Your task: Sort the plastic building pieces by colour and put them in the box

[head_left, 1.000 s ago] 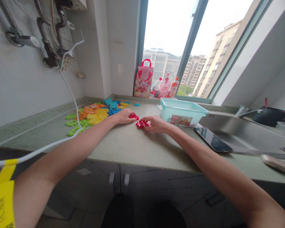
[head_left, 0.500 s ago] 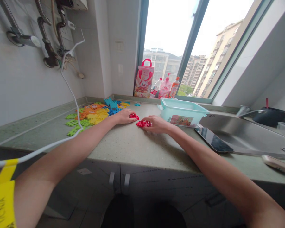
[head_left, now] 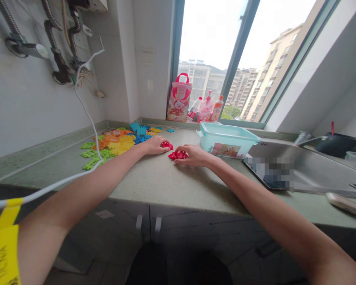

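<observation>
Near the middle of the counter my left hand (head_left: 156, 145) curls its fingers around red interlocking plastic pieces (head_left: 167, 145). A little nearer and to the right, my right hand (head_left: 193, 155) grips a second bunch of red plastic pieces (head_left: 175, 156) between thumb and fingers. Both bunches are at the counter surface, close together with a small gap between them. How many pieces each hand has cannot be made out. Left of my left hand spreads a pile of similar pieces: yellow (head_left: 123, 145), orange (head_left: 108, 139), green (head_left: 91, 154) and blue (head_left: 142, 138).
A mint plastic bin (head_left: 230, 136) stands right of my right hand, with a phone (head_left: 264, 174) by the sink (head_left: 302, 166). A white cable (head_left: 87, 109) hangs across my left arm. Bottles (head_left: 206, 109) and a pink bag (head_left: 180, 101) line the sill.
My right hand and its red pieces have shifted slightly left, nearer to my left hand. My left hand stays almost where it was. The view has moved a little.
</observation>
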Motion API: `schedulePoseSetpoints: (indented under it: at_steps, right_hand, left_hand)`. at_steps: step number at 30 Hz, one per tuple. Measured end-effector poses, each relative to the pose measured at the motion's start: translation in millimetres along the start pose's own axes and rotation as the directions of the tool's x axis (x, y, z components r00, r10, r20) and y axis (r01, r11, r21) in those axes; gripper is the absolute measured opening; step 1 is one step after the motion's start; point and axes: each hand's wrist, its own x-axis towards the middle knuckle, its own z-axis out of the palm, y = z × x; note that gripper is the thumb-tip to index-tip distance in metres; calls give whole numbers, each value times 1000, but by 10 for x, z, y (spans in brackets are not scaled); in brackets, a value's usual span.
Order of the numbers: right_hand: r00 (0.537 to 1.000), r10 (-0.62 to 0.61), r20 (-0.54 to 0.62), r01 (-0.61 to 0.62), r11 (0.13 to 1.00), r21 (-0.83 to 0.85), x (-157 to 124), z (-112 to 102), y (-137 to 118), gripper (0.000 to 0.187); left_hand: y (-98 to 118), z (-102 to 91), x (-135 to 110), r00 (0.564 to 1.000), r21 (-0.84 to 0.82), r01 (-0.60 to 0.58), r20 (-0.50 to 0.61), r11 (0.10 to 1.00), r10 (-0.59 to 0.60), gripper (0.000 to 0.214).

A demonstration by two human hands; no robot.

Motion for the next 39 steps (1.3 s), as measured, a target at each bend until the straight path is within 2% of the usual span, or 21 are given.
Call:
schedulePoseSetpoints:
  at_steps: [4,10,15,18,23,28,32,39]
  right_hand:
    - [1000,28,-4,-28,1000,12,19,24,16,28]
    - [998,58,-4,-58,998,20,22,15,9,30]
    - [999,14,-52,-18,998,-65,0,-106,7,28]
    - [997,34,-70,-45,985,-164,-25,-222,12,30]
    - [992,123,9,-116,954,-276,-67,-351,-19,33]
    - [964,202,170,-152,951,-270,-81,-325,-24,31]
    - [965,202,167,-155,954,-255,-72,-279,1,38]
    - [968,205,144,-164,953,-255,-62,-249,24,28]
  left_hand:
    - [6,-5,-6,1000,2,7,3,1000,-7,47]
    - [-5,-5,-5,1000,-2,3,14,1000,-3,48]
    - [13,-25,-9,1000,3,14,15,1000,-14,50]
    - [31,-41,-16,1000,12,11,23,1000,-11,50]
    - [32,-38,-13,1000,27,12,25,1000,-13,51]
    - [11,-17,1,1000,30,9,13,1000,-10,50]
    - [4,-13,6,1000,30,16,18,999,-17,50]
    - [-13,-5,8,999,30,32,28,999,-33,52]
